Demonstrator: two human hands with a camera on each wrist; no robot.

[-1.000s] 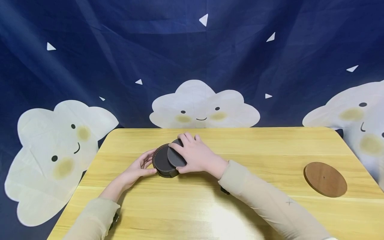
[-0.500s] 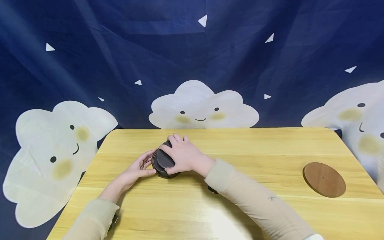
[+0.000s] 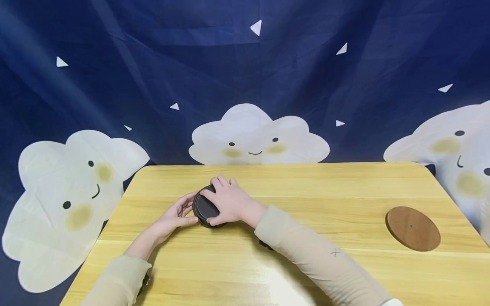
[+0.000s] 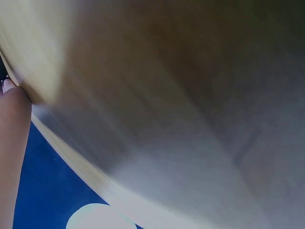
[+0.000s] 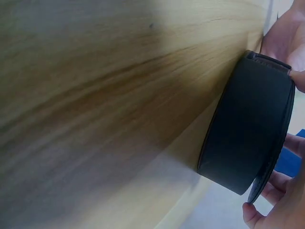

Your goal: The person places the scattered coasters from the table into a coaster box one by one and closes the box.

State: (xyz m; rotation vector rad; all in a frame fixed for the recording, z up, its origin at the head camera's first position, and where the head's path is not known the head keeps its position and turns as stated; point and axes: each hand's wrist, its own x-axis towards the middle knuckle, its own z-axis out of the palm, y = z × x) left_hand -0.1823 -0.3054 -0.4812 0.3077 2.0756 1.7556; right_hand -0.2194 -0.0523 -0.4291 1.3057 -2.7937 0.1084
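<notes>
A round black holder, with a stitched rim and a notch in its wall, stands on the table left of centre in the head view. Lying over its top is a round black coaster, tipped slightly at one edge in the right wrist view. My right hand grips this coaster by its rim, thumb at the near side and fingers at the far side. From the left, my left hand holds the holder's wall between thumb and fingers. Only part of that hand shows in the left wrist view.
A round brown wooden disc lies on the right of the light wooden table. Behind the table's far edge hangs a dark blue cloth printed with white clouds.
My right hand has moved left with the coaster, from the holder's right side to lie over its top. The left hand keeps its place on the holder.
</notes>
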